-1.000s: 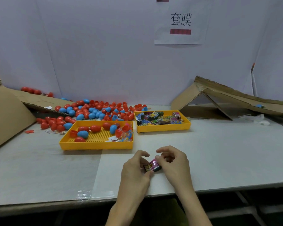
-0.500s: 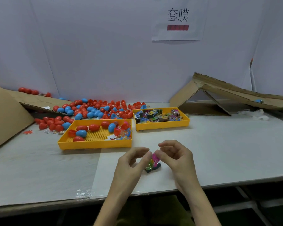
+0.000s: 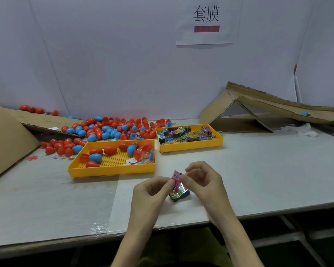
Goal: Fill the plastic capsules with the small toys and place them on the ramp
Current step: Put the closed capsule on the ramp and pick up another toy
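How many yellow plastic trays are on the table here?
2. One perforated yellow plastic tray, holding red and blue capsules, lies left of centre; the second yellow tray, holding small wrapped toys, lies to its right, farther back. None seems hidden.

Both forearms enter from the lower edge, and the hands meet in the middle. The left hand [image 3: 152, 191] pinches a small toy packet [image 3: 178, 188] with thumb and forefinger. The right hand [image 3: 202, 182] pinches its upper end, with the other fingers curled.

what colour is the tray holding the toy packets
The tray is plain yellow, clearest in the head view.
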